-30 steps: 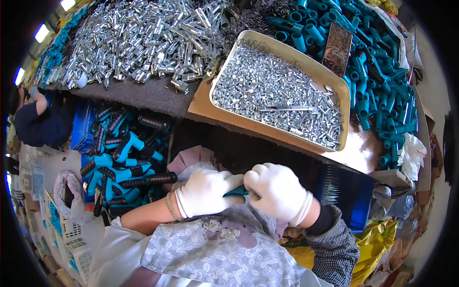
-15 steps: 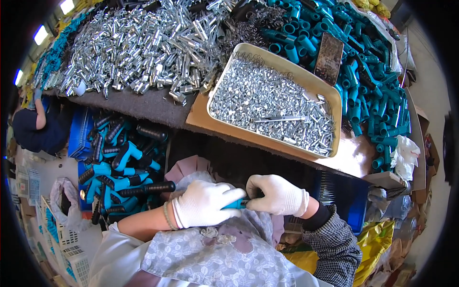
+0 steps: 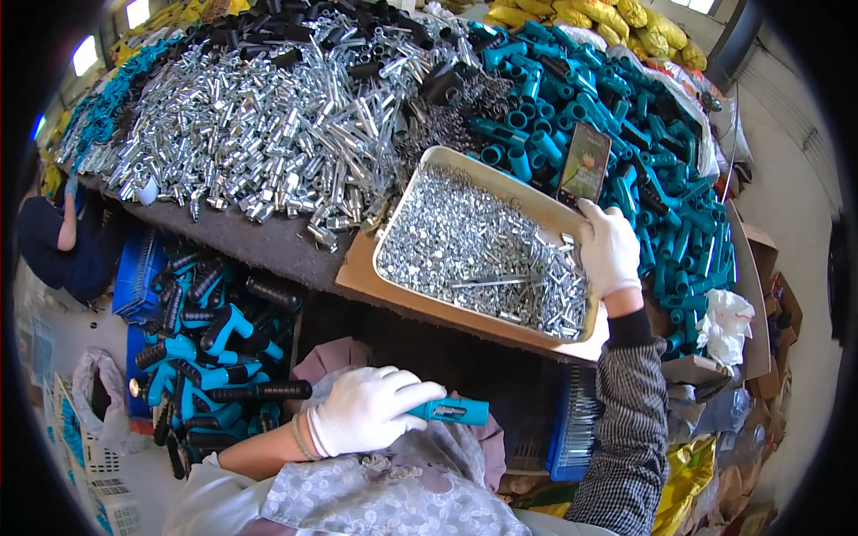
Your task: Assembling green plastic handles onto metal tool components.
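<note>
My left hand point(image 3: 371, 411), in a white knit glove, is closed around a teal plastic tubular part point(image 3: 460, 411). The tube points right above my lap, and a slot in its side shows metal inside. My gloved right hand point(image 3: 611, 250) reaches forward over the right rim of a cream tray point(image 3: 386, 234) heaped with small metal pieces. Its fingertips are at the lower end of a phone point(image 3: 585, 161) with a lit screen, propped against teal parts. A finger is stretched toward the phone; whether it touches is unclear. I see nothing held in that hand.
Silver metal fittings point(image 3: 259, 134) cover the bench's left side, with dark springs point(image 3: 465, 112) beside them. Teal plastic housings point(image 3: 688, 223) pile up at right. Below left, a blue crate point(image 3: 138, 299) stands by teal-and-black handles point(image 3: 228, 326). Another person point(image 3: 67, 241) works far left.
My right hand has left the teal part and moved forward and right to the phone, whose screen is now lit. My left hand keeps the part, now more exposed. The view has shifted.
</note>
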Demonstrator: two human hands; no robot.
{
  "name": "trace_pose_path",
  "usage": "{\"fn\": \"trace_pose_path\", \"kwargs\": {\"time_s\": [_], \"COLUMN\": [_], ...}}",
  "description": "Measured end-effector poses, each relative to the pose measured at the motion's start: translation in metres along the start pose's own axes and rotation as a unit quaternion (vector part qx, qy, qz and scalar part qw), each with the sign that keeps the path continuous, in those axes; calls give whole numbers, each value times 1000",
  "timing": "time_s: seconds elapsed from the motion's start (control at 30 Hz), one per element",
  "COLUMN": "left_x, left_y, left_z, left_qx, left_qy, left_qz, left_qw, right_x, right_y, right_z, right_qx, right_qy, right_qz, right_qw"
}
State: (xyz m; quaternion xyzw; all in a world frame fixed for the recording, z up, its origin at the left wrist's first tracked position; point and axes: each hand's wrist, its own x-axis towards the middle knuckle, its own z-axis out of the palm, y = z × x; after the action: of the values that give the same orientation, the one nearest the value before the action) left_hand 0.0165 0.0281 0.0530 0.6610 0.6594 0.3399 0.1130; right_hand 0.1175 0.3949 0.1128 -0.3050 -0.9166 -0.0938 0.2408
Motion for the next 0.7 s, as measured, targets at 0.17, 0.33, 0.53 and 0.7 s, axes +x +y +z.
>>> {"fn": "trace_pose_path", "kwargs": {"time_s": [0.17,0.33,0.53,0.7], "left_x": [0,-1,-3,2], "left_y": [-2,-6,-17,-12], "left_z": [3,2,2,1], "left_qx": [-15,-22,-20,-18], "left_qy": [15,50,37,37], "left_qz": [-11,-29,-54,-31], "left_qw": [1000,998,998,999], "right_x": [60,100,20,2], "right_y": [32,9,-100,-120], "right_z": [33,24,-8,8], "right_qx": [-95,6,291,274], "right_qy": [-36,36,-213,-209], "right_qz": [39,80,-199,-138], "right_qw": [994,996,911,929]}}
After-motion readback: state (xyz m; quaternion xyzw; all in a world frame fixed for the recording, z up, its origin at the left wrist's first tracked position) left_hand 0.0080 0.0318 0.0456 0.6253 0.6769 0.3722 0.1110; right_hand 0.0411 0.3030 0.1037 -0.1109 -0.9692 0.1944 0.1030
